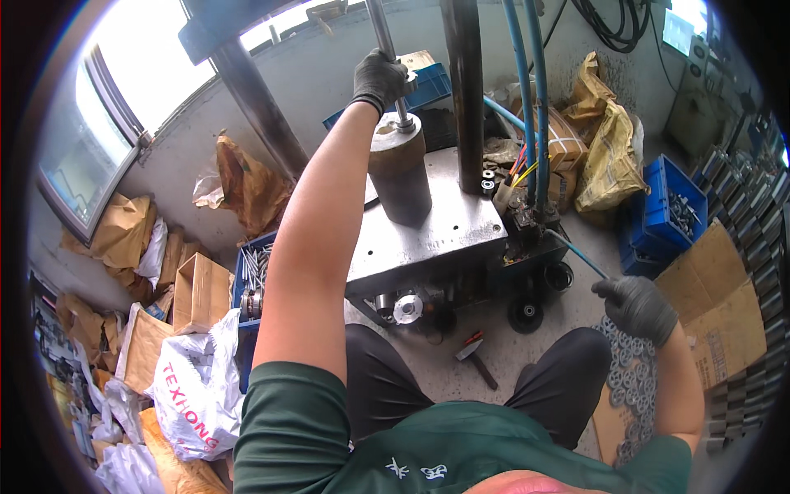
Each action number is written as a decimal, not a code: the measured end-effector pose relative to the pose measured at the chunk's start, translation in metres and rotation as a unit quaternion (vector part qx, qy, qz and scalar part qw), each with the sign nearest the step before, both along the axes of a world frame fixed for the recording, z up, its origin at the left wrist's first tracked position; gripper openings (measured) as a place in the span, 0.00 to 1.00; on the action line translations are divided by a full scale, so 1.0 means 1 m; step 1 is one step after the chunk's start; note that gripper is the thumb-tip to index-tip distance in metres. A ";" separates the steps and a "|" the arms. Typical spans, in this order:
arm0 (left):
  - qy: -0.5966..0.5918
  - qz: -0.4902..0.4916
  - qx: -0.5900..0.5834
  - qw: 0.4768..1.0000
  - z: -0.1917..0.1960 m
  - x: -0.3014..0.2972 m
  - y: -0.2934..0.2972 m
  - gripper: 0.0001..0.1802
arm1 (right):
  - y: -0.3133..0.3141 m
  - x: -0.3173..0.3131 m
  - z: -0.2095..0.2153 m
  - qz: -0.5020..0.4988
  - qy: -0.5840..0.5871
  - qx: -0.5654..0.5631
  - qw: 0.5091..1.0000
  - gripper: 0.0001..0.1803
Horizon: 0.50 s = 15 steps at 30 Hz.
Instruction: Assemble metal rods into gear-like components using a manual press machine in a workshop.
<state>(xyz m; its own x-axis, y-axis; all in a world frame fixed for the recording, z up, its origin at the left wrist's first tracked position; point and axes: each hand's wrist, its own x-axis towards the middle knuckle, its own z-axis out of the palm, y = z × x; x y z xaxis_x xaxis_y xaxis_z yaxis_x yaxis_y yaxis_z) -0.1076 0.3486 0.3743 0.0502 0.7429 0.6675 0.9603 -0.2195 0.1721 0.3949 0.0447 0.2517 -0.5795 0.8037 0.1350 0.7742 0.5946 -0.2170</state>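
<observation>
Press rod (385,41) | left hand (378,78) clenched around it | right hand (635,306) half-curled over washers (629,370)

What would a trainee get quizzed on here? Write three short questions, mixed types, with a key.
1. True or false: the left hand grips the upright metal rod above the brown cylinder.
2. The right hand hovers over: A) flat metal rings B) a white bag C) the window.
3. Fill in: a ___ lies on the floor between the knees.

Key: 1 true; 2 A; 3 hammer.
</observation>
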 end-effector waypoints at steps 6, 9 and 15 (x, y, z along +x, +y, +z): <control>0.022 0.048 -0.022 0.998 -0.006 -0.033 0.034 0.23 | -0.017 0.006 -0.030 0.007 -0.181 -0.106 0.978 0.11; 0.016 0.041 -0.028 0.999 -0.006 -0.023 0.029 0.23 | -0.013 0.003 -0.022 -0.022 -0.116 -0.095 0.988 0.11; -0.115 -0.025 -0.012 0.993 0.003 0.002 -0.008 0.14 | -0.005 -0.003 0.003 -0.049 0.024 -0.054 0.997 0.13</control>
<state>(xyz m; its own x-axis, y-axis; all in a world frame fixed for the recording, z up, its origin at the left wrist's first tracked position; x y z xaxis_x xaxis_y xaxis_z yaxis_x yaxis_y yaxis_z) -0.1057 0.3405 0.3771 -0.0633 0.7587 0.6484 0.8830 -0.2601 0.3906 0.3916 0.0394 0.2552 -0.4927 0.8674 0.0701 0.8145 0.4880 -0.3136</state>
